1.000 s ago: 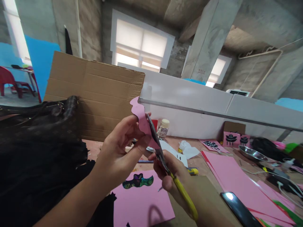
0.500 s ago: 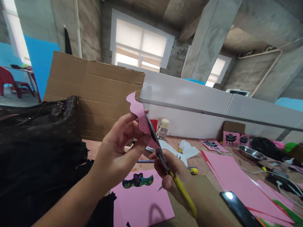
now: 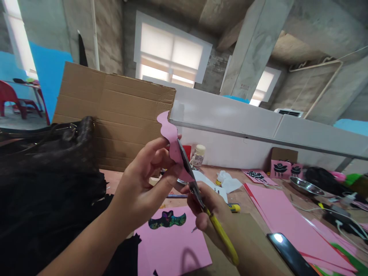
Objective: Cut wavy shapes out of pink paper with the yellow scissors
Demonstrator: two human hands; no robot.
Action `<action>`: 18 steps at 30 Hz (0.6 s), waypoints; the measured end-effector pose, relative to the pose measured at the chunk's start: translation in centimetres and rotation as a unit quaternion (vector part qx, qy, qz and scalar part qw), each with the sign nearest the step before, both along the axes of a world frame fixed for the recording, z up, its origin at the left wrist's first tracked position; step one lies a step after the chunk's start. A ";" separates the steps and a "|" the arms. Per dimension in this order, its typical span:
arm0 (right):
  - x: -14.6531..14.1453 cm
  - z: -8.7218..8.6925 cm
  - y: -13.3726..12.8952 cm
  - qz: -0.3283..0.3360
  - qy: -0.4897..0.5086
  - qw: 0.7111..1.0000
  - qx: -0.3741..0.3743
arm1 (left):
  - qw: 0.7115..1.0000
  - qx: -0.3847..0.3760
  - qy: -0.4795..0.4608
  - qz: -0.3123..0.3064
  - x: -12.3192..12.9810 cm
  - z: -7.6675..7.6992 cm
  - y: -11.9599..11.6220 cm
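My left hand [image 3: 149, 172] pinches a wavy-edged strip of pink paper [image 3: 169, 134] between thumb and fingers, its free end curling upward. In my right hand [image 3: 211, 207] is a pair of scissors [image 3: 220, 234] with yellow handles. Their blades lie along the right edge of the strip, pointing up and away. How far apart the blades are I cannot tell. Below both hands lies a pink sheet [image 3: 175, 249] bearing a shiny, dark, multicoloured cutout [image 3: 167, 219].
A black bag [image 3: 51, 184] fills the left side, before an upright cardboard panel [image 3: 115, 111]. To the right are a phone [image 3: 290, 253], pink paper sheets [image 3: 287, 222], a metal bowl [image 3: 306, 185] and white cables. A lidded jar [image 3: 198, 156] stands behind my hands.
The upper end of the pink strip has swung slightly to the right. Both hands keep nearly the same position, with the scissors still at the strip's edge.
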State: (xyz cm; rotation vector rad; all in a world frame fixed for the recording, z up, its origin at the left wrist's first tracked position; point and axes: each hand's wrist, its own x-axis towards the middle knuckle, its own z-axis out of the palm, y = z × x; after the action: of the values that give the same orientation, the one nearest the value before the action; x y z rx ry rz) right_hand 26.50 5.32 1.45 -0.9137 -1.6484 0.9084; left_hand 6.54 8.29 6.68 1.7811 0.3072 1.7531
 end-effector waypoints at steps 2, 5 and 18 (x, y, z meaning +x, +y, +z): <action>0.0 -0.1 0.0 0.003 0.003 1.000 -0.003 | 1.000 0.004 0.004 0.016 -0.1 0.1 -0.2; 0.0 0.0 -0.1 0.011 0.000 1.000 0.003 | 0.999 -0.001 0.004 0.034 -0.2 0.1 -0.4; 0.2 1.1 -0.6 0.038 -0.034 0.999 0.007 | 0.999 0.000 -0.018 -0.027 -0.1 0.9 -0.2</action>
State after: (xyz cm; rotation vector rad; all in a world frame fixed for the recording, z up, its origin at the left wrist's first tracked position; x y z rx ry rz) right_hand 26.75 4.68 2.51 -0.8861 -1.7552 0.9237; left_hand 6.43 8.11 7.60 1.7393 0.2413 1.7462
